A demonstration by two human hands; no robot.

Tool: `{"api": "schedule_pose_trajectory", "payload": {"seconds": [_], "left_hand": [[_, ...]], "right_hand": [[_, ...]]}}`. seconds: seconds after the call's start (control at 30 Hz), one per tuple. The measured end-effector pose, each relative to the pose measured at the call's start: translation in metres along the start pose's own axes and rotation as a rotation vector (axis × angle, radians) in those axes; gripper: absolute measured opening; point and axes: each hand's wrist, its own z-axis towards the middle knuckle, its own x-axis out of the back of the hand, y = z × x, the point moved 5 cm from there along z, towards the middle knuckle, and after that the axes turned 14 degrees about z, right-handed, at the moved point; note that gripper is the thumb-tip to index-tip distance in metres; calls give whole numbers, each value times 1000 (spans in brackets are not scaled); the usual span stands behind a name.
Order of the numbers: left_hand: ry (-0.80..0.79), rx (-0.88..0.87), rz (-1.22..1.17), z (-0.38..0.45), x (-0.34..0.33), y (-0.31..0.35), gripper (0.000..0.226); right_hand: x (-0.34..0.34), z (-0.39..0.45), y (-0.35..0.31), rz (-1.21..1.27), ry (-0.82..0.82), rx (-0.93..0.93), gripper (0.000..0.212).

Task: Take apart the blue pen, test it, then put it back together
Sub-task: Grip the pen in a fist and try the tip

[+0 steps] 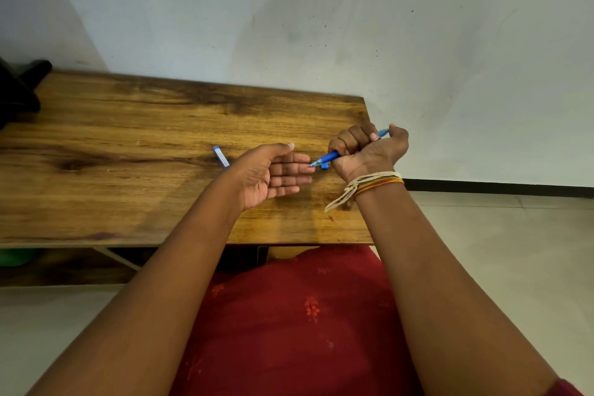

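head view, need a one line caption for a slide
Right hand presses the blue pen tip to the open left hand fingertips over a wooden table, a pen part lying nearby.

right hand [366, 151]: fisted around blue pen [331, 157], right of centre
pen tip: touching left hand [273, 173] fingertips
left hand: palm up, fingers spread
cap [220, 156]: on table [128, 151], centre

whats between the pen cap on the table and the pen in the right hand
The open left hand, palm up, sits between the pen cap and the blue pen in the right hand, in the head view.
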Motion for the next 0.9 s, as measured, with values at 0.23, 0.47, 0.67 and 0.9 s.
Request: {"api": "schedule_pose_trajectory", "payload": {"seconds": [0.23,0.47,0.67,0.9], "left_hand": [[18,0,-21,2,-5,3,32],[25,7,-32,1,-6,3,27],[106,-35,-84,-1,-3,5,17],[228,-19,-235,0,7,6,14]], "right_hand": [[-1,2,-7,12,0,-10,51],[2,4,-8,21,-15,-10,50],[0,4,-4,-98,68,39,28],[3,6,-1,-487,160,124,17]]}}
